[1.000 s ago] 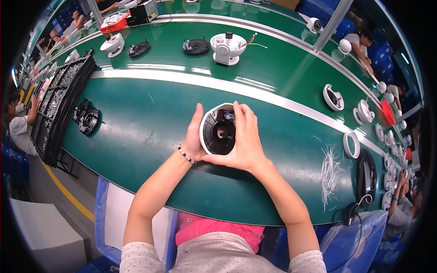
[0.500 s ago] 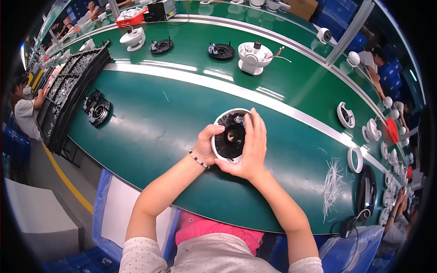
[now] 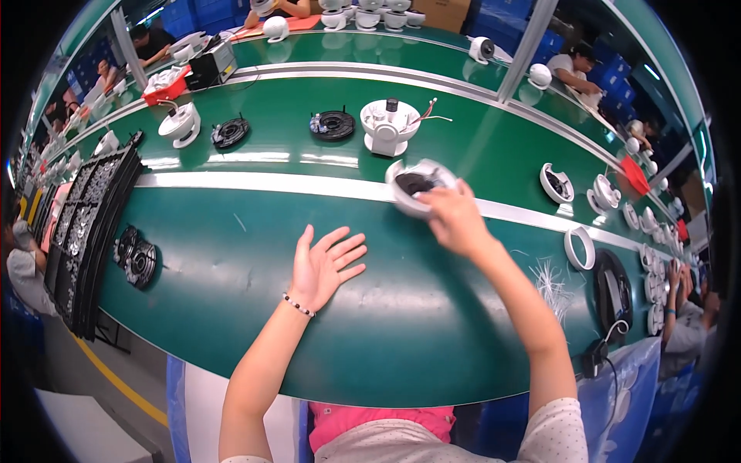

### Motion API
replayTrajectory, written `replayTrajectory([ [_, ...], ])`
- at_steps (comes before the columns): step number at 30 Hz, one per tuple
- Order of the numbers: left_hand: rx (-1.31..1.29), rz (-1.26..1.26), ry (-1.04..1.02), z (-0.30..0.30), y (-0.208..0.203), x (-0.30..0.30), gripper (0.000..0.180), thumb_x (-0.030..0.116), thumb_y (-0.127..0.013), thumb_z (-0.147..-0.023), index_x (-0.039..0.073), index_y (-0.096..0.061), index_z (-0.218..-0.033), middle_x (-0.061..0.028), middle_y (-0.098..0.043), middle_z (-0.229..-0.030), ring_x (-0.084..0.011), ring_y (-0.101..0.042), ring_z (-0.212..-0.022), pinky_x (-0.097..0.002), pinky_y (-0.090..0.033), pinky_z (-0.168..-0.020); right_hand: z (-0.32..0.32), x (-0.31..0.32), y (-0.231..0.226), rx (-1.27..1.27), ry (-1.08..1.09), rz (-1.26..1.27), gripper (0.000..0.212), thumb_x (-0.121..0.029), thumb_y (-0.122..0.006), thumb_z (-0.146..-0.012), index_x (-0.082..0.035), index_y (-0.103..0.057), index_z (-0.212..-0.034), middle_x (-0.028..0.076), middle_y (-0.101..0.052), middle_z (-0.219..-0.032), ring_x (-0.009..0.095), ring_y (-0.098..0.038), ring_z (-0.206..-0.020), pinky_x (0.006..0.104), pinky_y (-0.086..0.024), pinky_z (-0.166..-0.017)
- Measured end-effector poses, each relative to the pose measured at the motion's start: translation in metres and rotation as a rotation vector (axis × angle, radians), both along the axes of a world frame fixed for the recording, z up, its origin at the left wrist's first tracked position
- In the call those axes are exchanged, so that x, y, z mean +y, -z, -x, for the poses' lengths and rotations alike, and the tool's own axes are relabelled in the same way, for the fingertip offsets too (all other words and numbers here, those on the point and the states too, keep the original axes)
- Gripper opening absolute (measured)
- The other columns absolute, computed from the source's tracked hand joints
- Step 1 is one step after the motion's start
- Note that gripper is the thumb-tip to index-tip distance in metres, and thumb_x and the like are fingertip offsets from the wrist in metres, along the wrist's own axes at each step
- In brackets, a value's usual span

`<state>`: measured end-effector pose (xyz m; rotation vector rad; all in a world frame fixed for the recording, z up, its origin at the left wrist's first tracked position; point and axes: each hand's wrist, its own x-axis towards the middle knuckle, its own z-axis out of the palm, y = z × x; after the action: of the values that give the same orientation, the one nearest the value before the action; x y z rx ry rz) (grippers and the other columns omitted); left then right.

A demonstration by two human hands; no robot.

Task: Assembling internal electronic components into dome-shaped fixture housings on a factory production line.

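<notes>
Casing is gripped by the right hand at frame centre; the left hand is spread empty, centre-left.

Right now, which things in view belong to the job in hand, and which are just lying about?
In use:
white round housing, held by the right hand
left hand, open and empty

Apparently just lying about:
white ring
thin white strips
black round part, on the left
white bowl-shaped unit with wires

no readable text, labels, brands, numbers or signs anywhere in view
</notes>
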<state>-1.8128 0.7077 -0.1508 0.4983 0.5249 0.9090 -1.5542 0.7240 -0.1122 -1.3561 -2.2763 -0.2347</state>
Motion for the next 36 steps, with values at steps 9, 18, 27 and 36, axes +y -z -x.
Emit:
replayTrajectory([
  [9,0.301,-0.254,-0.097,0.017,0.001,0.07,0.043,0.039,-0.035,-0.088,0.005,-0.045,-0.112,-0.0113,-0.053,-0.109,-0.0213,-0.049,-0.102,-0.0384,-0.042,-0.084,-0.09,0.076,0.026,-0.175,0.52,0.076,0.028,-0.007,-0.057,-0.068,-0.008,-0.056,-0.095,0.012,-0.059,-0.083,0.027,-0.053,-0.088,0.0483,-0.028,-0.092],
  [18,1.641,-0.907,-0.534,-0.005,-0.002,0.304,0.049,0.03,-0.059,-0.069,0.001,-0.052,-0.108,-0.0164,-0.055,-0.107,-0.0278,-0.053,-0.1,-0.0336,-0.04,-0.087,-0.158,-0.008,-0.013,-0.135,0.44,-0.285,0.041,-0.015,-0.067,-0.063,-0.006,-0.052,-0.101,0.011,-0.05,-0.113,0.032,-0.041,-0.108,0.0488,-0.029,-0.091],
  [27,1.249,-0.73,-0.2,0.069,0.035,0.414,0.052,0.004,-0.062,-0.067,-0.004,-0.044,-0.115,-0.0157,-0.056,-0.098,-0.0228,-0.059,-0.079,-0.0311,-0.049,-0.069,-0.242,-0.096,0.015,-0.015,0.887,0.109,0.034,-0.033,-0.067,-0.067,-0.002,-0.063,-0.081,0.014,-0.062,-0.081,0.029,-0.057,-0.082,0.0444,-0.039,-0.079],
  [36,0.17,-0.196,-0.138,0.118,-0.006,0.231,0.024,-0.002,-0.045,-0.064,-0.003,-0.055,-0.086,-0.0124,-0.058,-0.09,-0.0228,-0.056,-0.086,-0.0349,-0.043,-0.086,-0.2,-0.107,-0.002,-0.091,1.009,-0.005,0.017,-0.019,-0.061,-0.067,-0.003,-0.059,-0.062,0.016,-0.056,-0.061,0.035,-0.055,-0.061,0.0417,-0.044,-0.057],
])
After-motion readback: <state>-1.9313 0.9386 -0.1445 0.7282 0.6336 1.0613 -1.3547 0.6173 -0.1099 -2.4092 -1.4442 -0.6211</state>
